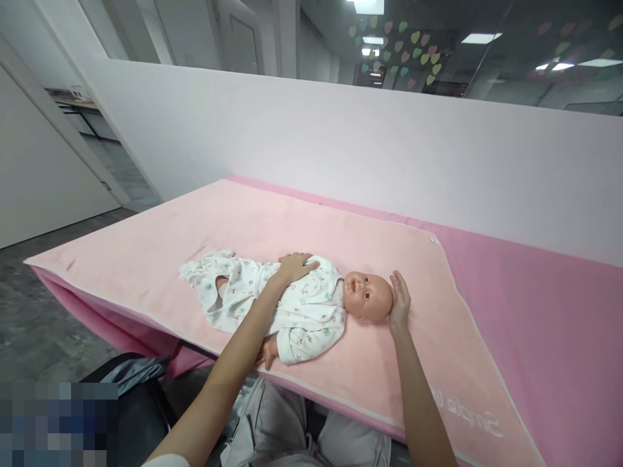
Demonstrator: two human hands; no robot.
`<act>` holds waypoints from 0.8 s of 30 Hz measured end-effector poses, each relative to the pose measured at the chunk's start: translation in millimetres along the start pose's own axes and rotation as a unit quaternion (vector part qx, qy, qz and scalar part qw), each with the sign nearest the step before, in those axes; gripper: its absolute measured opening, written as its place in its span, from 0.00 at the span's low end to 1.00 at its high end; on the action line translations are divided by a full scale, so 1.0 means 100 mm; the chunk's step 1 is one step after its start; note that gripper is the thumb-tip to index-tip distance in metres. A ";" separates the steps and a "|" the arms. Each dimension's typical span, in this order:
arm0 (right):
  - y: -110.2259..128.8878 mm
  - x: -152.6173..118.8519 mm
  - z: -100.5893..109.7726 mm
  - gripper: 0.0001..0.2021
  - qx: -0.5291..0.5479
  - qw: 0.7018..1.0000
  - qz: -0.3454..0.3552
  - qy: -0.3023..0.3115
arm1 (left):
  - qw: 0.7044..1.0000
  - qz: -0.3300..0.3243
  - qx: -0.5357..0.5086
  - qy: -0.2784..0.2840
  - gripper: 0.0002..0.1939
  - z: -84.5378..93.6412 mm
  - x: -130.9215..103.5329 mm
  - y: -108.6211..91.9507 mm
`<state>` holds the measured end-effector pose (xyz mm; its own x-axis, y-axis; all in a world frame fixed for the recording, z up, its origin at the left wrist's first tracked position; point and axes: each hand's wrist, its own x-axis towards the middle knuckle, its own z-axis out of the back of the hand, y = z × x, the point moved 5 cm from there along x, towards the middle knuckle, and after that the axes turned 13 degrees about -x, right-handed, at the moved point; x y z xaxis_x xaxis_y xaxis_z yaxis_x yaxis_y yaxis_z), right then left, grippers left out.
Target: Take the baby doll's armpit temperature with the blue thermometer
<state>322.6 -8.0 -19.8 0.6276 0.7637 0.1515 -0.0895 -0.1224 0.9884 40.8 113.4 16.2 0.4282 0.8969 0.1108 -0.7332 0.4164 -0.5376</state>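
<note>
A baby doll (311, 301) in white printed clothes lies on its back across a peach-coloured mat (272, 214), its bare head (367, 296) toward the right. My left hand (296, 267) rests flat on the doll's belly with the fingers stretched out. Against the crown of the head sits my right hand (400, 301), fingers extended and slightly curved along it, not wrapped round. One doll hand (267, 352) pokes out of a sleeve near the front edge of the mat. The trouser legs trail off to the left.
Beneath the mat spreads a pink cloth (530, 292) over the table. A white wall (341, 143) with glass above it runs along the back. A black chair (139, 412) stands at the lower left, with a grey cloth (139, 371) on it.
</note>
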 end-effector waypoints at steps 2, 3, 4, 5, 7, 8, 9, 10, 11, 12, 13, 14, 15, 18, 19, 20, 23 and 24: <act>0.00 0.01 0.03 0.28 0.009 1.000 -0.002 -0.011 | 1.000 -0.005 0.002 0.005 0.27 0.00 0.00 -0.02; 0.00 0.01 0.02 0.27 0.015 1.000 -0.012 -0.001 | 1.000 -0.005 0.003 0.007 0.27 0.00 0.00 -0.03; -0.01 0.00 -0.01 0.25 0.020 0.999 -0.028 0.022 | 1.000 -0.002 0.006 0.009 0.27 0.00 0.00 -0.03; -0.01 -0.02 -0.05 0.24 0.028 0.997 -0.051 0.053 | 1.000 0.003 0.009 0.010 0.27 0.00 0.01 -0.03; -0.02 -0.07 -0.13 0.21 0.051 0.988 -0.101 0.105 | 1.000 0.016 0.014 0.011 0.28 -0.01 0.01 -0.02; -0.01 -0.08 -0.15 0.20 0.063 0.985 -0.113 0.111 | 1.000 0.020 0.015 0.012 0.28 -0.01 0.01 -0.02; 0.00 -0.08 -0.14 0.20 0.073 0.986 -0.114 0.100 | 1.000 0.022 0.014 0.013 0.28 -0.02 0.02 -0.01; 0.02 -0.06 -0.11 0.19 0.078 0.988 -0.105 0.080 | 1.000 0.022 0.013 0.012 0.28 -0.02 0.02 0.00; 0.03 -0.04 -0.08 0.19 0.078 0.991 -0.091 0.056 | 1.000 0.021 0.010 0.011 0.28 -0.02 0.02 0.00; 0.04 -0.02 -0.04 0.19 0.073 0.994 -0.076 0.034 | 1.000 0.017 0.007 0.011 0.28 -0.03 0.02 0.01; 0.04 -0.01 -0.01 0.19 0.066 0.996 -0.063 0.019 | 1.000 0.013 0.003 0.010 0.28 -0.03 0.03 0.01; 0.04 0.01 0.01 0.19 0.058 0.997 -0.056 0.017 | 1.000 0.008 0.000 0.009 0.28 -0.03 0.03 0.01; 0.04 0.01 0.00 0.19 0.048 0.997 -0.055 0.024 | 1.000 0.005 -0.001 0.008 0.28 -0.03 0.03 0.01; 0.01 -0.01 -0.07 0.18 0.025 0.994 -0.074 0.075 | 1.000 0.000 -0.001 0.006 0.28 -0.02 0.01 -0.01; 0.01 -0.03 -0.10 0.18 0.024 0.992 -0.083 0.088 | 1.000 0.000 -0.001 0.006 0.28 -0.02 0.01 -0.01; 0.01 -0.04 -0.11 0.18 0.027 0.992 -0.088 0.091 | 1.000 0.001 -0.002 0.007 0.28 -0.02 0.00 -0.02; 0.05 -0.05 -0.08 0.19 0.050 0.994 -0.077 0.054 | 1.000 0.010 -0.013 0.004 0.28 -0.02 0.00 -0.01; 0.06 -0.05 -0.07 0.19 0.058 0.995 -0.071 0.043 | 1.000 0.014 -0.019 0.002 0.28 -0.02 0.00 0.00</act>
<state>313.1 -8.4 -14.8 0.5583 0.8295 0.0164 0.0871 -0.0782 0.9931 41.9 113.5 15.0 0.4088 0.9080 0.0922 -0.7249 0.3844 -0.5716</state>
